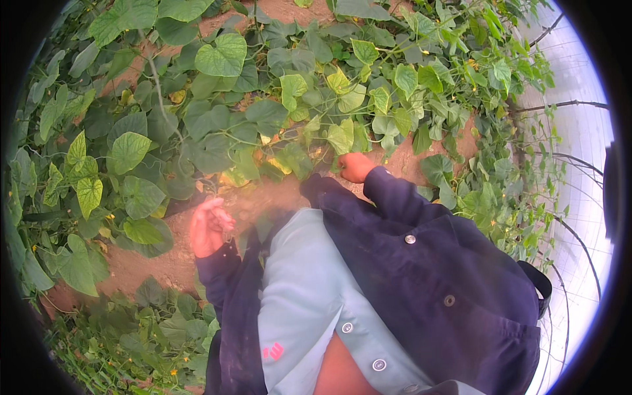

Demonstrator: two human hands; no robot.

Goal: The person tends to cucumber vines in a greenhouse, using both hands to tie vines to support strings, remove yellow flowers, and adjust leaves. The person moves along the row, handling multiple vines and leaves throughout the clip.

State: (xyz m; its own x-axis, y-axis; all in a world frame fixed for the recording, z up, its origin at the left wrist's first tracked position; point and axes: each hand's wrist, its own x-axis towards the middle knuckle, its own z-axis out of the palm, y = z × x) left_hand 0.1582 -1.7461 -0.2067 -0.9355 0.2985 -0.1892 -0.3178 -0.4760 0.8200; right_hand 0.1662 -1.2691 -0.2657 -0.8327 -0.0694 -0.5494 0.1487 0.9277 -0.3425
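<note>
My left hand (210, 225) is raised above the soil on the left, palm partly turned inward and fingers loosely curled. Nothing shows in it. My right hand (356, 168) is at the lower edge of the cucumber-like vines (266, 116), its fingers bent in beside a pale yellow-green leaf (340, 137). Its fingertips are partly hidden, so I cannot tell whether it grips a stem. Between the hands, yellowed leaves (279, 165) hang low over the bare soil (259, 195).
More vines with small yellow flowers (173, 372) grow at lower left. On the right, leafy plants climb beside a translucent greenhouse film wall (577, 133) with dark curved ribs (580, 247). A bare stem (158, 84) crosses the foliage at upper left. My dark jacket (419, 276) covers the lower middle.
</note>
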